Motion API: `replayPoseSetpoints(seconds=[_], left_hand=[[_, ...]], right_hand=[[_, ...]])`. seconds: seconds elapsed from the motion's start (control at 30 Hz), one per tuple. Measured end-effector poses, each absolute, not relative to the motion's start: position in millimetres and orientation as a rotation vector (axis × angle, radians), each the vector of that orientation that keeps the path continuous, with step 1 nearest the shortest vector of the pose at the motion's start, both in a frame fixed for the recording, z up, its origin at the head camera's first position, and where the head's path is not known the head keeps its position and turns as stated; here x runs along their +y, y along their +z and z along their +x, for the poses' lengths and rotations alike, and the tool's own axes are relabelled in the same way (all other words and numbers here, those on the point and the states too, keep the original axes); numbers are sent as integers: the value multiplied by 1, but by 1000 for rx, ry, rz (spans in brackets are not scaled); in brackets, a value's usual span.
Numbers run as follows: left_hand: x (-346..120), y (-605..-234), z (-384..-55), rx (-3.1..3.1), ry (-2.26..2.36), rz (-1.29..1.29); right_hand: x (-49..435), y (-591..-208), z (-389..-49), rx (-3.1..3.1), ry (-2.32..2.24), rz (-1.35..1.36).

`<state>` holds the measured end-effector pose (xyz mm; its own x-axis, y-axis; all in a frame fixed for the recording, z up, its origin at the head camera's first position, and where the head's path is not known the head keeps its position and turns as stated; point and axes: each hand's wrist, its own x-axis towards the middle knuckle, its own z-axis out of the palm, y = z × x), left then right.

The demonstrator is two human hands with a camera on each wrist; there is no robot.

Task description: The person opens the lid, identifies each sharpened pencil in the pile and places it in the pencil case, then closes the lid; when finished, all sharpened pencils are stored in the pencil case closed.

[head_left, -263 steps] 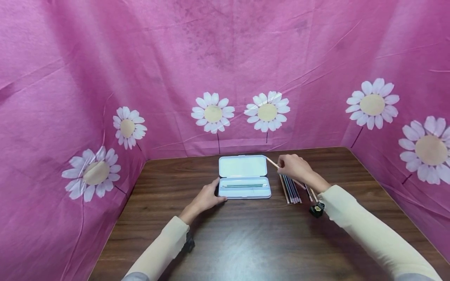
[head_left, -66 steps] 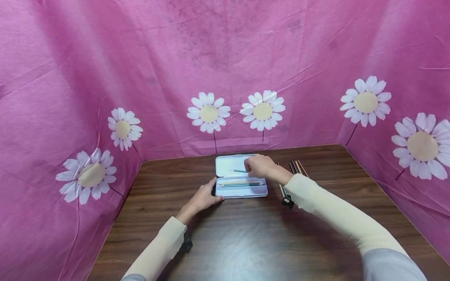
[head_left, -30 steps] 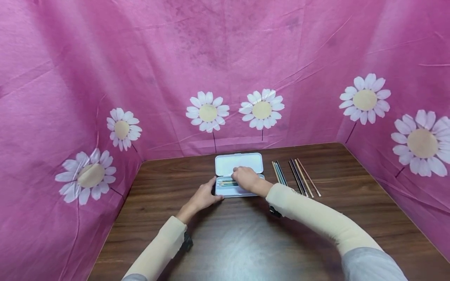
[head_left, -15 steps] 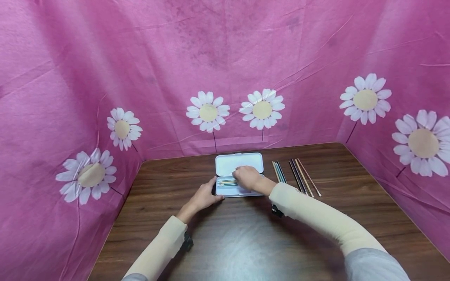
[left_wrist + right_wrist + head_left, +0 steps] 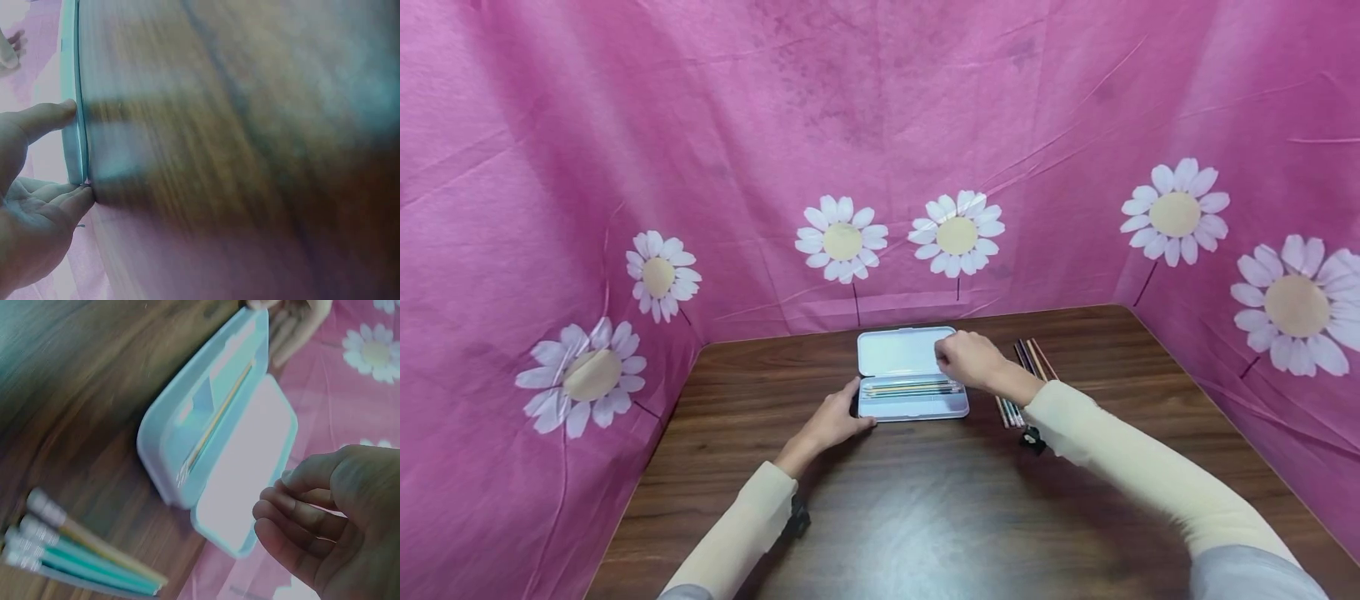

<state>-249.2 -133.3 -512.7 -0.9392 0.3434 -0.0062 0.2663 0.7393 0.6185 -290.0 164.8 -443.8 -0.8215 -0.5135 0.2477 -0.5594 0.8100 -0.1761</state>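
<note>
A pale blue-white pencil case lies open on the wooden table, its lid tipped back toward the curtain. Several pencils lie side by side in the long rear compartment. My left hand grips the case's left end; in the left wrist view the thumb is on the front edge and the fingers are at the corner. Over the right part of the lid is my right hand, which holds nothing; the right wrist view shows its fingers loosely bent.
Right of the case, loose pencils with eraser ends lie partly under the right forearm. Beyond them is a second group of darker and wood-coloured pencils. A pink curtain with daisies surrounds the table.
The right hand has put pencils into the case's rear compartment, let go there, and moved up and right. More pencils lie inside than earlier; the left hand has stayed at the left end.
</note>
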Motion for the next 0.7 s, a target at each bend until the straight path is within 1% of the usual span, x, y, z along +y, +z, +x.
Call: replayPoseSetpoints(seconds=[0.23, 0.47, 0.7], left_hand=[[-135, -512, -249, 2816, 978, 492], [-134, -512, -249, 2806, 987, 491], [-134, -513, -249, 2798, 989, 495]], right_hand=[[202, -447, -293, -2872, 394, 667], [232, -469, -294, -2955, 394, 488], [251, -491, -297, -2966, 370, 451]])
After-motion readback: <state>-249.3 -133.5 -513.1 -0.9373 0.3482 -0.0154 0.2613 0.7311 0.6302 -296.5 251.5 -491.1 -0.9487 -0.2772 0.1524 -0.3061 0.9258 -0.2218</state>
